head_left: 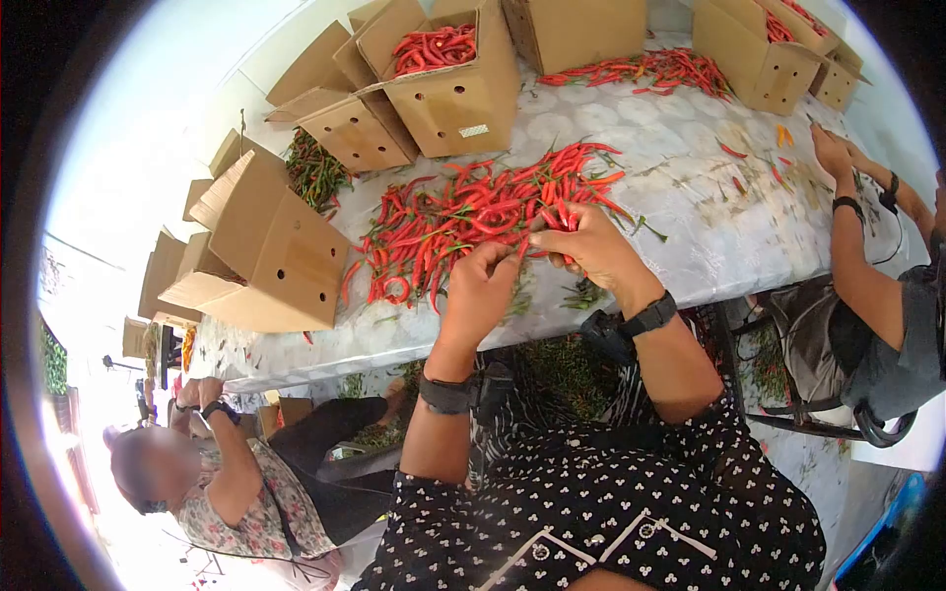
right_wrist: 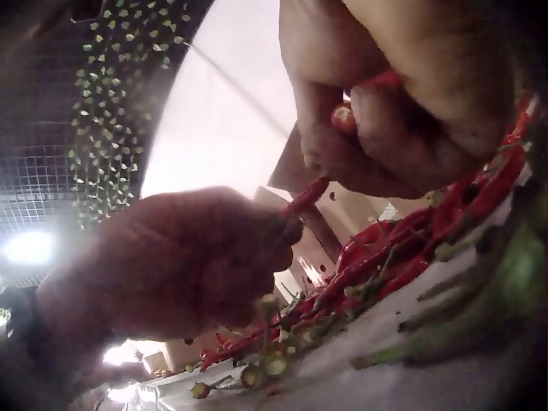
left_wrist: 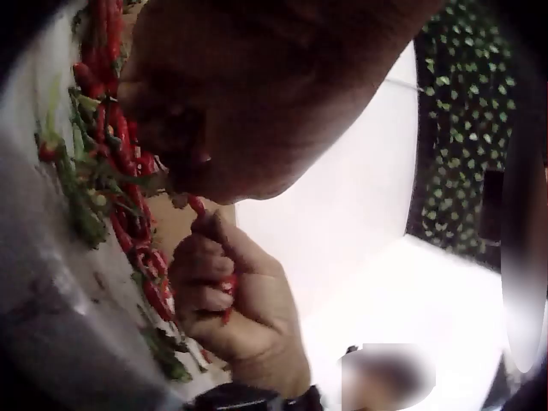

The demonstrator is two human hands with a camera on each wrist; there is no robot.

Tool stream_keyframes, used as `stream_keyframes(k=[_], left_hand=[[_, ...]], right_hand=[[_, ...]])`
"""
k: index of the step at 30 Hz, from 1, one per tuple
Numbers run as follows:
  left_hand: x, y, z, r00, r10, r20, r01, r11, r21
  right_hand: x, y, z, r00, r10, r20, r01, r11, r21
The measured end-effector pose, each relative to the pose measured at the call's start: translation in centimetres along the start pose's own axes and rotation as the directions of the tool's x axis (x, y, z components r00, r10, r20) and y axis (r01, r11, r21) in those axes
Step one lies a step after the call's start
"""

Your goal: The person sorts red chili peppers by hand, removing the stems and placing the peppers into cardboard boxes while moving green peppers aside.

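Both hands meet above the near edge of a pile of red chilies [head_left: 463, 222]. The right hand [head_left: 591, 251] curls round several red chilies, and its thumb and finger pinch one end of a chili [right_wrist: 306, 199]. At the other end of that chili, the left hand [head_left: 481, 295] pinches with thumb and fingertips, as the right wrist view shows. In the left wrist view, the right hand [left_wrist: 240, 300] has red chilies [left_wrist: 229, 291] between its curled fingers. Cut or loose green stems [right_wrist: 274, 366] lie below the hands.
Open cardboard boxes [head_left: 286, 256] stand left and behind the pile, one filled with red chilies [head_left: 436, 49]. Green chilies [head_left: 315, 172] lie between boxes. Another red heap [head_left: 680, 71] is at the back. One person [head_left: 236, 483] sits at the left, another [head_left: 877, 305] at the right.
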State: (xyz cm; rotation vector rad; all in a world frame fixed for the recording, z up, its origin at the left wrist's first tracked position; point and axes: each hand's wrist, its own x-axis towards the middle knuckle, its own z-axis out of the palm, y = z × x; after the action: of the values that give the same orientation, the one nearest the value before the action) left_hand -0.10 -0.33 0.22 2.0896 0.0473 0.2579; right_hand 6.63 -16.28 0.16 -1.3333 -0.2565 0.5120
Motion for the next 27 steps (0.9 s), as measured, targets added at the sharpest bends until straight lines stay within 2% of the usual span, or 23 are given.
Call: stream_keyframes(k=[2, 3, 5, 9, 11, 15, 17, 18, 20, 21, 23, 24, 26, 27], left_hand=[[0.2, -0.2, -0.2, 0.976, -0.164, 0.140, 0.204, 0.915, -0.347], [0.2, -0.1, -0.2, 0.976, -0.165, 0.141, 0.205, 0.915, -0.348], [0.1, 0.4, -0.2, 0.964, -0.144, 0.224, 0.232, 0.866, -0.443], [0.1, 0.8, 0.0, 0.962, -0.176, 0.210, 0.255, 0.857, -0.448], [0.0, 0.9, 0.3, 0.991, -0.076, 0.111, 0.103, 0.960, -0.260], [0.2, 1.0, 0.5, 0.995, 0.002, 0.097, 0.010, 0.993, -0.119], [0.1, 1.6, 0.8, 0.993, 0.113, 0.040, -0.110, 0.992, -0.067], [0.1, 1.9, 0.8, 0.993, 0.114, 0.043, -0.111, 0.992, -0.068], [0.2, 2.6, 0.8, 0.958, 0.288, 0.003, -0.288, 0.956, -0.049], [0.2, 2.5, 0.9, 0.957, 0.289, 0.004, -0.288, 0.956, -0.049], [0.2, 2.4, 0.9, 0.923, 0.377, 0.081, -0.360, 0.918, -0.165], [0.1, 2.6, 0.8, 0.922, 0.376, 0.089, -0.358, 0.919, -0.166], [-0.2, 3.4, 0.3, 0.884, 0.309, 0.351, -0.269, 0.950, -0.159], [0.0, 3.5, 0.3, 0.882, 0.312, 0.352, -0.272, 0.949, -0.159]], right_hand=[[-0.2, -0.3, 0.4, 0.999, -0.032, 0.013, 0.032, 0.999, -0.023], [-0.1, -0.2, 0.3, 0.999, -0.031, 0.013, 0.031, 0.999, -0.023], [0.0, 0.1, 0.3, 0.986, -0.059, 0.154, 0.051, 0.997, 0.055], [0.1, 0.3, 0.2, 0.993, -0.113, 0.046, 0.116, 0.992, -0.051], [0.2, 0.4, 0.1, 0.987, -0.161, 0.011, 0.161, 0.983, -0.087], [-0.1, 0.3, -0.1, 0.985, -0.171, 0.018, 0.172, 0.983, -0.071], [-0.5, -0.1, -0.3, 0.992, -0.117, 0.050, 0.110, 0.987, 0.119], [-0.6, -0.2, -0.4, 0.992, -0.117, 0.048, 0.110, 0.987, 0.119], [-0.7, -0.3, -0.6, 0.995, -0.065, 0.078, 0.037, 0.947, 0.319], [-0.6, -0.2, -0.9, 0.995, -0.065, 0.076, 0.038, 0.947, 0.320], [-0.1, 0.1, -2.1, 0.999, 0.017, 0.030, -0.028, 0.895, 0.445], [0.3, 0.3, -3.1, 1.000, 0.018, 0.023, -0.027, 0.893, 0.449], [1.1, 0.4, -5.1, 0.999, -0.050, -0.009, 0.044, 0.773, 0.632], [0.9, 0.0, -5.1, 0.999, -0.053, -0.011, 0.048, 0.774, 0.631]])
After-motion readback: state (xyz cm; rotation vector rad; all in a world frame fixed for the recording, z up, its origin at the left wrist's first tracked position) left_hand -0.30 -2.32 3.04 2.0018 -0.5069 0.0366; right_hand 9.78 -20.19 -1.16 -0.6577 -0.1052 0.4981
